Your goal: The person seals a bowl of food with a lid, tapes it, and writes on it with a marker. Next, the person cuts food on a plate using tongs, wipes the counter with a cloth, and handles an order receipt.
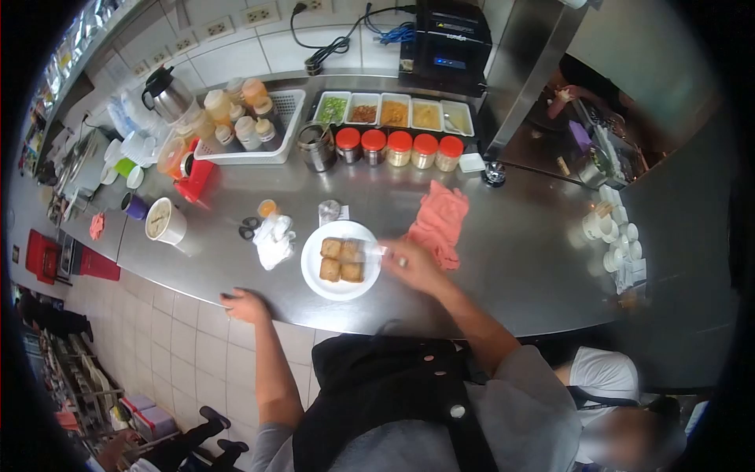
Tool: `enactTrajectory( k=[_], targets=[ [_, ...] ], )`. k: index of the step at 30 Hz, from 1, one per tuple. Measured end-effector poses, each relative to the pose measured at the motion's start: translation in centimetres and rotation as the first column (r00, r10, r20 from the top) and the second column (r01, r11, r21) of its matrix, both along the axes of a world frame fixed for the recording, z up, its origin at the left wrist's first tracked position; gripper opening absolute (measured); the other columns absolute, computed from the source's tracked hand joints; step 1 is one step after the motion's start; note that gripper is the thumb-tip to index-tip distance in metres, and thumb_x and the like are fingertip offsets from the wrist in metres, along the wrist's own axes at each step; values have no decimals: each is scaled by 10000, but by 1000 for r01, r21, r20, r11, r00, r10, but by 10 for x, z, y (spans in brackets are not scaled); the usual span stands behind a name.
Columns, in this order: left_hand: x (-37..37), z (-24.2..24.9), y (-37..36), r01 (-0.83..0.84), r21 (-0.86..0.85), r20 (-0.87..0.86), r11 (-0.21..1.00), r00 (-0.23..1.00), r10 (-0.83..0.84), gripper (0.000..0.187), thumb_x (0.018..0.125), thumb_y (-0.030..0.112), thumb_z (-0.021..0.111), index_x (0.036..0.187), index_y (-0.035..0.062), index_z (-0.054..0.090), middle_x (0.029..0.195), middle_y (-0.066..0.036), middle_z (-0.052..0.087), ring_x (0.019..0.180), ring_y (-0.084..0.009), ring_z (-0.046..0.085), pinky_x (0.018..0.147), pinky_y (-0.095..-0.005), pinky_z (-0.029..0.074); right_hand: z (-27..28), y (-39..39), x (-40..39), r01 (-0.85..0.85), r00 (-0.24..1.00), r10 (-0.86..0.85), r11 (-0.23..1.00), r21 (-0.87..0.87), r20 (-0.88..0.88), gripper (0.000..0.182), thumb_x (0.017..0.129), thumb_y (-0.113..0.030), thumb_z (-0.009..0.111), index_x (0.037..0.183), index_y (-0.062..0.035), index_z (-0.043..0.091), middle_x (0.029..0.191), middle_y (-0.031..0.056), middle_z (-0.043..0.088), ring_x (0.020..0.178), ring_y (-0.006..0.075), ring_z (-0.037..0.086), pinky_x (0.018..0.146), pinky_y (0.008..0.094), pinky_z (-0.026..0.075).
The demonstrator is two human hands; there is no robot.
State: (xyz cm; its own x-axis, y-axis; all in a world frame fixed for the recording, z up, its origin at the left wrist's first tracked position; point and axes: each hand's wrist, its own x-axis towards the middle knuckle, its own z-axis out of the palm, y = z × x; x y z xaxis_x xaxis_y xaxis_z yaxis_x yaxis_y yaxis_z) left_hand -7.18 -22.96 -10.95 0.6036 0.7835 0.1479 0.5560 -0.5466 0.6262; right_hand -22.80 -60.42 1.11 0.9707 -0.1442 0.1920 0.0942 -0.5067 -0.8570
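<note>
Four browned square food pieces [341,260] sit in a two-by-two block on a round white plate [340,293]. My right hand [410,266] is closed on a pale flat utensil [370,252], blurred by motion, whose far end lies over the right-hand pieces. At the counter's front edge, left of the plate, my left hand [245,305] rests with its fingers apart and nothing in it. A crumpled white cloth [274,241] lies left of the plate, beside black-handled scissors [248,228]. To the right is a folded pink towel [439,224].
Red-lidded jars [399,148] line the back, before a tray of topping containers [395,112]. A white basket [295,110] holds squeeze bottles. A white tub [164,221] stands left, small cups [621,244] far right. Another person [605,385] is close at my lower right.
</note>
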Motion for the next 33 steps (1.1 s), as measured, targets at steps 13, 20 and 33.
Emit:
enactTrajectory(
  k=[13,20,33],
  targets=[
    [-7,-5,2,-10,224,-71,975,997,26,504,964,316,521,1409,146,357,1306,-265,436,1088,-414,551,858,-449,486,29,-243,185,661,728,-595,477,579,-341,620,845,-464,641,1152,72,586,980,246,681,843,340,682,812,405,505],
    [-65,30,-52,766,-216,228,606,643,-731,275,953,245,583,1108,20,617,883,-149,667,765,-184,648,655,-314,507,-2,-141,17,228,883,-369,878,-420,-291,346,896,-375,563,888,-48,674,845,153,684,800,317,674,723,415,507],
    [-93,42,-94,611,-711,162,347,623,-765,328,890,92,648,1041,-35,387,699,-145,611,472,-182,615,389,-291,503,30,-124,-51,340,932,-361,904,260,35,116,850,-139,622,909,-46,656,1101,95,643,920,204,622,751,315,492]
  ],
)
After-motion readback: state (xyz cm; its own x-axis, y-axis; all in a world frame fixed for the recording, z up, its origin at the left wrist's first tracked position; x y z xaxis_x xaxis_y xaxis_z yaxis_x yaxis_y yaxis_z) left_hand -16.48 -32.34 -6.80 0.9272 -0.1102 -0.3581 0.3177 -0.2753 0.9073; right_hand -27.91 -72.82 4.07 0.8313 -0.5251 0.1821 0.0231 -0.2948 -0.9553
